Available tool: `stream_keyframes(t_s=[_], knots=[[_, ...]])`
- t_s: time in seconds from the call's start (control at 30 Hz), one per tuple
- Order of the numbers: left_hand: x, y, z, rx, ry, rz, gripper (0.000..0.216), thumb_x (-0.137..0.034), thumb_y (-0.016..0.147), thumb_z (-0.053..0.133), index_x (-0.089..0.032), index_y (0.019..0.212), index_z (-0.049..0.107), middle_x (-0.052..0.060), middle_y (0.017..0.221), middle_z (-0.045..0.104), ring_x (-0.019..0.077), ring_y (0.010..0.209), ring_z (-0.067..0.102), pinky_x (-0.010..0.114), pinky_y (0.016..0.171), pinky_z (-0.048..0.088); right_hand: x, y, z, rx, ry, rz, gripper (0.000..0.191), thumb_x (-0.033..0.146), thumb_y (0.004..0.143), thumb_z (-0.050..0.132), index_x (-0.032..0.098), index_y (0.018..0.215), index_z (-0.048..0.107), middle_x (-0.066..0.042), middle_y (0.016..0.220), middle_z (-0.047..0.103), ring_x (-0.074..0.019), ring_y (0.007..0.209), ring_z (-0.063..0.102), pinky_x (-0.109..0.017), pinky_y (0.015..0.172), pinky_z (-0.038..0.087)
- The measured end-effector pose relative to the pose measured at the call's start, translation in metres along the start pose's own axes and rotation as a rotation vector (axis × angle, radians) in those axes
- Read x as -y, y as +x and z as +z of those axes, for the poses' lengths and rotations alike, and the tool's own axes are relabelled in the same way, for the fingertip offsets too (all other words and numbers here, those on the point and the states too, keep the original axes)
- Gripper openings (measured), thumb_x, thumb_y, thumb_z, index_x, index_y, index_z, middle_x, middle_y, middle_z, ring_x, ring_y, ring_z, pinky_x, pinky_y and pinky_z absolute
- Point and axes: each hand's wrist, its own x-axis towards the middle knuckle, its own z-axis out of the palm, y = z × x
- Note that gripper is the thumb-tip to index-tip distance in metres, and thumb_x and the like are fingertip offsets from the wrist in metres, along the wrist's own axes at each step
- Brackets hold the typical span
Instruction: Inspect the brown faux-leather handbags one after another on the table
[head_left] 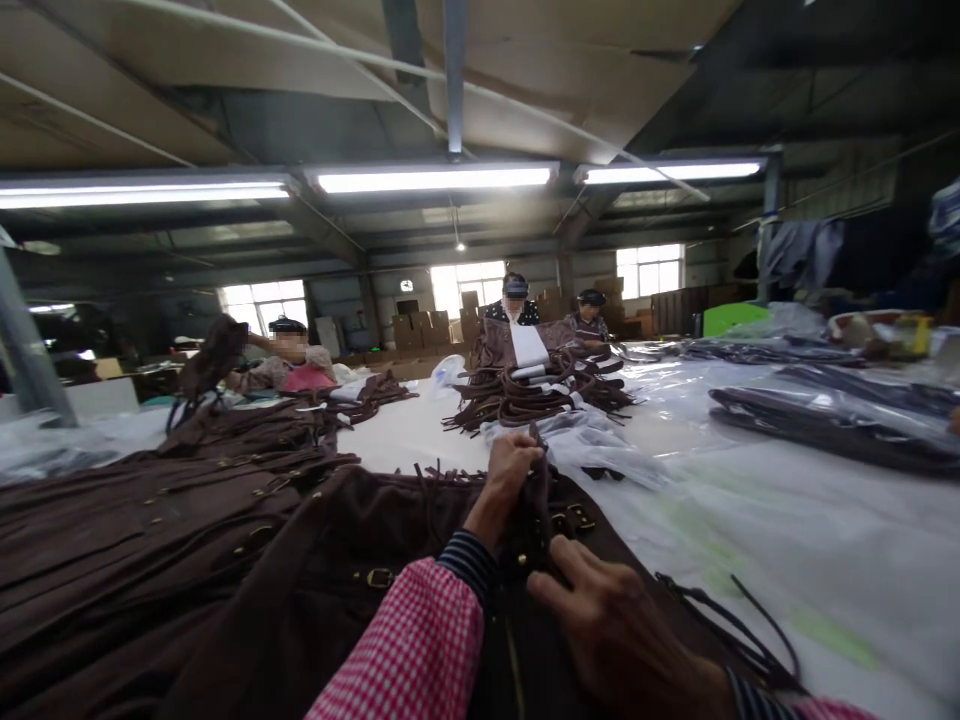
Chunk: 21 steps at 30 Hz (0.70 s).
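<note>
The dark brown cloth garment with brass fittings (405, 520) lies on the white-topped table (382, 437) before the person; the step in hand appears to be lifting its narrow dark brown strip (537, 480), pinched in the left hand's (510, 465) fingers. Nearer, the right hand (607, 610) has thumb and forefinger parted over the cloth; the next move seems to call for steadying it there.

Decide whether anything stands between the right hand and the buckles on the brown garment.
Nothing visible does: the right hand is just short of the buckles on the brown garment. The left hand pinches a strip beside them, not across the gap.
</note>
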Motion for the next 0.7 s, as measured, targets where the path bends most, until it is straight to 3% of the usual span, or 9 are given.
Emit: stream_keyframes(t_s=[0.1, 0.2, 0.27, 0.4, 0.53, 0.7], knots=[[0.006, 0.001, -0.015, 0.032, -0.240, -0.011, 0.022, -0.027, 0.069, 0.074, -0.017, 0.066, 0.056, -0.002, 0.059, 0.058, 0.0104, 0.051, 0.054, 0.024, 0.056, 0.046, -0.031, 0.016, -0.009, -0.048, 0.454, 0.373, 0.024, 0.026, 0.098, 0.051, 0.022, 0.118, 0.062, -0.002, 0.087, 0.066, -0.0167, 0.071, 0.062, -0.027, 0.063, 0.049], [0.004, 0.001, -0.029, 0.081, -0.421, -0.016, 0.035, -0.039, 0.070, 0.077, -0.017, 0.064, 0.051, -0.002, 0.057, 0.056, 0.0088, 0.047, 0.052, 0.023, 0.053, 0.045, -0.070, 0.050, -0.007, -0.196, 0.556, 0.561, 0.027, 0.038, 0.094, 0.056, 0.018, 0.109, 0.067, -0.004, 0.089, 0.070, -0.0204, 0.079, 0.065, -0.032, 0.070, 0.052], [0.001, 0.001, -0.033, 0.107, -0.494, -0.028, 0.042, -0.052, 0.073, 0.075, -0.017, 0.066, 0.051, 0.000, 0.056, 0.058, 0.0101, 0.045, 0.053, 0.024, 0.050, 0.045, -0.091, 0.077, 0.001, -0.243, 0.490, 0.575, 0.027, 0.035, 0.087, 0.060, 0.017, 0.106, 0.068, -0.008, 0.101, 0.072, -0.0221, 0.084, 0.066, -0.037, 0.077, 0.052], [-0.005, 0.006, -0.032, 0.084, -0.551, -0.030, 0.055, -0.070, 0.074, 0.069, -0.019, 0.068, 0.049, -0.002, 0.049, 0.053, 0.0112, 0.038, 0.050, 0.023, 0.042, 0.041, -0.101, 0.126, 0.014, -0.151, 0.567, 0.521, 0.038, 0.027, 0.077, 0.063, 0.017, 0.113, 0.067, -0.010, 0.110, 0.073, -0.0206, 0.083, 0.066, -0.036, 0.076, 0.053], [-0.010, 0.010, -0.034, -0.006, -0.539, 0.023, 0.049, -0.064, 0.082, 0.065, -0.019, 0.071, 0.050, -0.006, 0.045, 0.048, 0.0081, 0.033, 0.043, 0.020, 0.037, 0.034, -0.092, 0.156, 0.012, -0.048, 0.712, 0.512, 0.032, 0.030, 0.074, 0.064, 0.018, 0.103, 0.067, -0.005, 0.093, 0.073, -0.0170, 0.074, 0.064, -0.027, 0.061, 0.050], [-0.017, 0.012, -0.037, -0.043, -0.464, 0.067, 0.033, -0.045, 0.093, 0.052, -0.019, 0.074, 0.052, -0.002, 0.048, 0.056, 0.0112, 0.033, 0.049, 0.021, 0.035, 0.033, -0.094, 0.170, 0.006, -0.037, 0.671, 0.600, 0.031, 0.037, 0.074, 0.063, 0.016, 0.097, 0.063, 0.000, 0.069, 0.064, -0.0117, 0.050, 0.051, -0.020, 0.038, 0.031]])
